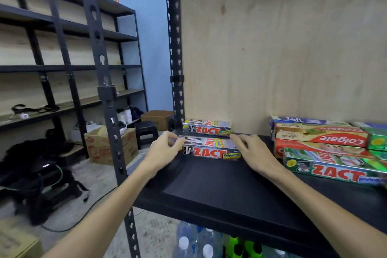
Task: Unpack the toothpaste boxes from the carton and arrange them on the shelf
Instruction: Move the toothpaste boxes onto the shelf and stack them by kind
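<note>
At frame centre, a ZACT Smokers toothpaste box is held on the black shelf, its ends gripped by the left hand and the right hand. Just behind it, 1 more ZACT Smokers box lies against the plywood back panel. Colgate boxes are stacked at right. An open carton sits on the floor, lower left.
</note>
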Motion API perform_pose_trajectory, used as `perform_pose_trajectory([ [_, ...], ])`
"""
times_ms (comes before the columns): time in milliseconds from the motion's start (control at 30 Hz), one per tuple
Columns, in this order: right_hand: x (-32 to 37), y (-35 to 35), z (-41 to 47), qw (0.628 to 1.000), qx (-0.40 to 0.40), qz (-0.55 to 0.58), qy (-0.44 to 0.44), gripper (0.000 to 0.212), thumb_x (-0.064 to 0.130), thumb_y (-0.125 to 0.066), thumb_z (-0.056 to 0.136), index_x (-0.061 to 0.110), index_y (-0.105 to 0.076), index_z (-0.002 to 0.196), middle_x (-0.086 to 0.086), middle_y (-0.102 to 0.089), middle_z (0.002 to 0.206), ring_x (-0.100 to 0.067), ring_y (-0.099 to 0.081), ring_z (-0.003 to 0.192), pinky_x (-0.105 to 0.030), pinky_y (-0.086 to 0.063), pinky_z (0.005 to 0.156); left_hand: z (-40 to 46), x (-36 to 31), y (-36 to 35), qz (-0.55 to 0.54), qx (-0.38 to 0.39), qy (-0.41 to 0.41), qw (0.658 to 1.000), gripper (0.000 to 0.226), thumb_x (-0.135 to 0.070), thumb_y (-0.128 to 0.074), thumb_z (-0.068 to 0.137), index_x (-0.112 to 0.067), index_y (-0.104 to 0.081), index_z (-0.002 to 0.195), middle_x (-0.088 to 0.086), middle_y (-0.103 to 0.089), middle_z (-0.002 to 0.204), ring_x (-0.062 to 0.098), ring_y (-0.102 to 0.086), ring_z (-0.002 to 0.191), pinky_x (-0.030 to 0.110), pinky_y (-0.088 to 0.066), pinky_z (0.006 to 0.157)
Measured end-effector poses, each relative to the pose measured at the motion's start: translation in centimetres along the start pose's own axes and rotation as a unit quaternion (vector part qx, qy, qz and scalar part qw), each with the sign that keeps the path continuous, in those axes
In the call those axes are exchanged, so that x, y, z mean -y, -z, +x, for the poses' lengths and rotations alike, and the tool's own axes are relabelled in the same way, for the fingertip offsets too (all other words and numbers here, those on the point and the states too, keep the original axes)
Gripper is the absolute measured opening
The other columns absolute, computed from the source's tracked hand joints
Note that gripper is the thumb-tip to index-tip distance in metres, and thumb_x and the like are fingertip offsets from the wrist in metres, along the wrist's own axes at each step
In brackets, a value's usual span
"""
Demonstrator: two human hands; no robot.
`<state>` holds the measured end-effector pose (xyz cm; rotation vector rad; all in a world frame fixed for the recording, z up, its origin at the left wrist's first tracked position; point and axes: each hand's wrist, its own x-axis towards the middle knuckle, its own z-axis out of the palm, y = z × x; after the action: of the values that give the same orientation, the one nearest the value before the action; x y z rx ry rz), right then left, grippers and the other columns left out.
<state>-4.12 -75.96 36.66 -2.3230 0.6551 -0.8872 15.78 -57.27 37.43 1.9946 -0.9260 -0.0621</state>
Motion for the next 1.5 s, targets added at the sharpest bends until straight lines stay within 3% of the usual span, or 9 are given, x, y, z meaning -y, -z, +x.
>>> perform_pose_trajectory([
  [133,0.0,-0.2,0.8,1.000,-0.022,0.004,0.014,0.043,0.058,-0.056,0.092,0.029,-0.065,0.122,0.001,-0.055,0.109,-0.005,-0.057,0.096,-0.017,-0.044,0.075,2.5,0.0,-1.8,0.044,-0.046,0.011,0.998,0.035,-0.050,-0.048,0.101,-0.021,-0.061,0.113,-0.003,-0.067,0.107,0.017,-0.061,0.101,0.037,-0.050,0.086],
  [333,-1.0,-1.3,2.3,0.995,0.015,-0.057,0.076,0.061,0.057,-0.080,0.075,0.030,-0.058,0.124,0.010,-0.061,0.121,-0.006,-0.057,0.109,-0.028,-0.049,0.096,5.9,1.2,-2.9,0.181,-0.085,0.003,0.980,0.041,-0.052,-0.036,0.103,-0.016,-0.057,0.103,0.005,-0.067,0.104,0.027,-0.060,0.096,0.045,-0.049,0.086],
  [433,-1.3,-1.8,3.7,0.998,-0.008,-0.052,0.046,0.064,0.051,-0.078,0.079,0.029,-0.048,0.131,0.006,-0.055,0.127,-0.011,-0.055,0.113,-0.038,-0.050,0.099,7.4,1.3,-3.1,0.095,-0.029,-0.018,0.995,0.051,-0.056,-0.043,0.101,-0.014,-0.058,0.126,0.007,-0.063,0.128,0.025,-0.057,0.116,0.045,-0.046,0.102],
  [567,-1.9,-2.4,5.2,0.999,-0.015,-0.047,0.014,0.076,0.042,-0.078,0.084,0.020,-0.038,0.144,-0.001,-0.043,0.139,-0.016,-0.049,0.125,-0.028,-0.043,0.102,8.6,1.1,-3.1,0.033,0.011,-0.035,0.999,0.074,-0.056,-0.058,0.094,-0.013,-0.041,0.151,0.005,-0.052,0.148,0.020,-0.050,0.134,0.035,-0.043,0.108],
  [767,-3.3,-2.7,7.0,1.000,0.000,-0.017,-0.022,0.073,0.055,-0.081,0.074,0.025,-0.048,0.132,0.006,-0.047,0.123,-0.007,-0.054,0.106,-0.030,-0.049,0.098,10.8,2.0,-3.2,-0.009,0.044,-0.011,0.999,0.103,-0.043,-0.087,0.073,-0.013,-0.033,0.156,0.003,-0.055,0.144,0.018,-0.056,0.125,0.038,-0.047,0.107],
  [933,-4.0,-3.2,7.9,0.999,0.014,-0.030,-0.010,0.061,0.067,-0.073,0.069,0.035,-0.057,0.119,0.011,-0.062,0.119,-0.008,-0.060,0.106,-0.033,-0.054,0.091,11.9,2.7,-3.4,-0.024,0.056,-0.011,0.998,0.076,-0.034,-0.089,0.073,-0.019,-0.056,0.140,-0.007,-0.072,0.116,0.010,-0.066,0.106,0.038,-0.053,0.101],
  [1133,-4.0,-3.3,7.6,1.000,0.011,-0.018,-0.009,0.069,0.073,-0.067,0.065,0.036,-0.056,0.122,0.013,-0.061,0.122,-0.007,-0.059,0.112,-0.037,-0.053,0.096,11.5,3.0,-3.8,-0.027,0.048,-0.042,0.998,0.061,-0.033,-0.083,0.081,-0.025,-0.059,0.137,-0.015,-0.072,0.110,0.005,-0.066,0.102,0.037,-0.053,0.100],
  [1367,-2.3,-2.8,5.9,0.999,-0.006,-0.037,-0.020,0.060,0.059,-0.074,0.078,0.026,-0.049,0.122,0.006,-0.049,0.122,-0.011,-0.053,0.109,-0.037,-0.050,0.093,10.6,2.8,-3.9,0.045,0.037,-0.034,0.998,0.096,-0.045,-0.079,0.083,-0.018,-0.026,0.159,0.001,-0.046,0.152,0.022,-0.048,0.134,0.044,-0.041,0.114],
  [1500,-1.0,-1.9,3.3,0.997,-0.059,-0.048,0.000,0.062,0.048,-0.072,0.088,0.018,-0.045,0.135,0.005,-0.040,0.121,-0.013,-0.053,0.103,-0.027,-0.045,0.089,7.2,1.4,-4.1,0.211,-0.027,-0.082,0.974,0.105,-0.062,-0.070,0.082,-0.013,-0.017,0.159,0.011,-0.029,0.149,0.029,-0.021,0.138,0.043,-0.022,0.117],
])
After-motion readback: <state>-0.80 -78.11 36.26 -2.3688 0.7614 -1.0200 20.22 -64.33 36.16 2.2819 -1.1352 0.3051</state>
